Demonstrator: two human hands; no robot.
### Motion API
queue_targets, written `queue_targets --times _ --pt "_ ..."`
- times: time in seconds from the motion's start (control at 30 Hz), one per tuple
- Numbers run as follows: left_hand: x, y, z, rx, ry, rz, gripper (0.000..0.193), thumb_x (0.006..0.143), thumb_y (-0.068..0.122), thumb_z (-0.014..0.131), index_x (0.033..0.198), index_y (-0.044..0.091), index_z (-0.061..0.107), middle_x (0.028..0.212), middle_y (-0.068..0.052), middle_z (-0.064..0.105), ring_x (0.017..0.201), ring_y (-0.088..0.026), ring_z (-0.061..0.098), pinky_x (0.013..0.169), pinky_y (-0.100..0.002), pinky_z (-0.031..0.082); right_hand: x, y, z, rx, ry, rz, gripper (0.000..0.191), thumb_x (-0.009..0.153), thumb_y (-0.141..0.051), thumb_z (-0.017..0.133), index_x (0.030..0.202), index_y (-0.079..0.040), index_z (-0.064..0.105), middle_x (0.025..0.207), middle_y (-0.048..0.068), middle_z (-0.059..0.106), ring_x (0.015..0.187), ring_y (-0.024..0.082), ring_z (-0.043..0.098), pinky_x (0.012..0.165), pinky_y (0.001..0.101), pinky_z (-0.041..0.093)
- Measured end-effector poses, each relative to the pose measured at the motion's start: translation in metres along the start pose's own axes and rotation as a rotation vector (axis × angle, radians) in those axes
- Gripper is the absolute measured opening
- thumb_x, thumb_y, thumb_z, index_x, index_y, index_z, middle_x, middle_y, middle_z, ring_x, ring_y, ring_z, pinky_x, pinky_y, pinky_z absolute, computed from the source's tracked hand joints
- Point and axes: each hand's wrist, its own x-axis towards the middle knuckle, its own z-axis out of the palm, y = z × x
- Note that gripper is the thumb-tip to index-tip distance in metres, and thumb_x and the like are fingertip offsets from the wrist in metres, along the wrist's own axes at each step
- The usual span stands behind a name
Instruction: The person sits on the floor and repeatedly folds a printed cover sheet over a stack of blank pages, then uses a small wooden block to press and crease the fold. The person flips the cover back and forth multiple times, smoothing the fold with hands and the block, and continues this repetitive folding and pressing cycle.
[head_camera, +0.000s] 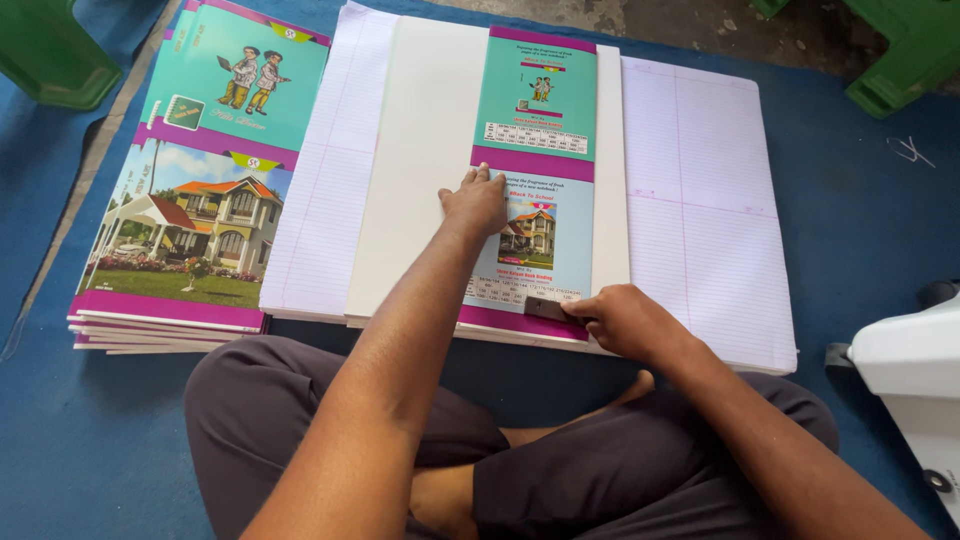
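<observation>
Blue mat (90, 440) covers the floor, green stools at its corners. Left hand (476, 200) presses flat, grip spread, on the printed cover sheet (535, 120) atop ruled paper (700, 200); right hand (620, 320) pinches a small dark block (548, 308).

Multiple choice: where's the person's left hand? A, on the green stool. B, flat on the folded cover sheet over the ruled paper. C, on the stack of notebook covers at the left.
B: the left hand lies flat on the cover sheet, atop the ruled paper.

Green plastic stool (45, 50), blue mat (80, 440); white machine (915, 385), perhaps a stapler
</observation>
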Motion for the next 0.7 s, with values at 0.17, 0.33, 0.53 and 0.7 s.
queue_targets --times 0.17,0.33,0.53,0.7 --pt "-0.017 -0.008 0.006 -0.011 -0.019 -0.023 0.072 0.094 0.027 0.067 0.158 0.029 0.035 0.170 0.002 0.019 0.155 -0.017 0.021 0.117 -0.066 0.025 -0.009 -0.007 0.024 -0.018 0.016 -0.015 0.044 0.075 -0.004 0.074 0.117 -0.017 0.076 0.085 0.021 0.073 0.079 0.036 0.072 0.074 0.0456 0.057" --pt "-0.031 -0.017 0.021 -0.051 -0.025 -0.044 0.076 0.091 0.034 0.071 0.157 0.028 0.035 0.169 0.003 0.020 0.156 -0.019 0.019 0.118 -0.065 0.024 -0.016 -0.014 0.041 -0.019 -0.006 0.013 0.044 0.076 -0.004 0.075 0.118 -0.018 0.075 0.086 0.020 0.073 0.081 0.035 0.072 0.075 0.0454 0.057" --pt "-0.036 -0.037 0.042 -0.036 0.095 -0.027 0.067 0.095 0.025 0.068 0.156 0.028 0.040 0.169 0.001 0.024 0.155 -0.021 0.021 0.118 -0.067 0.023 -0.024 -0.031 0.055 -0.038 0.012 -0.080 0.045 0.077 -0.003 0.075 0.120 -0.016 0.074 0.091 0.019 0.074 0.086 0.036 0.072 0.077 0.0452 0.057" --pt "-0.043 -0.078 0.087 -0.059 0.062 -0.039 0.077 0.089 0.034 0.076 0.155 0.028 0.038 0.168 0.002 0.023 0.155 -0.020 0.019 0.119 -0.064 0.022 -0.016 -0.025 0.106 0.084 0.022 -0.067 0.046 0.076 -0.003 0.077 0.121 -0.014 0.073 0.099 0.017 0.076 0.091 0.031 0.074 0.081 0.0396 0.059"
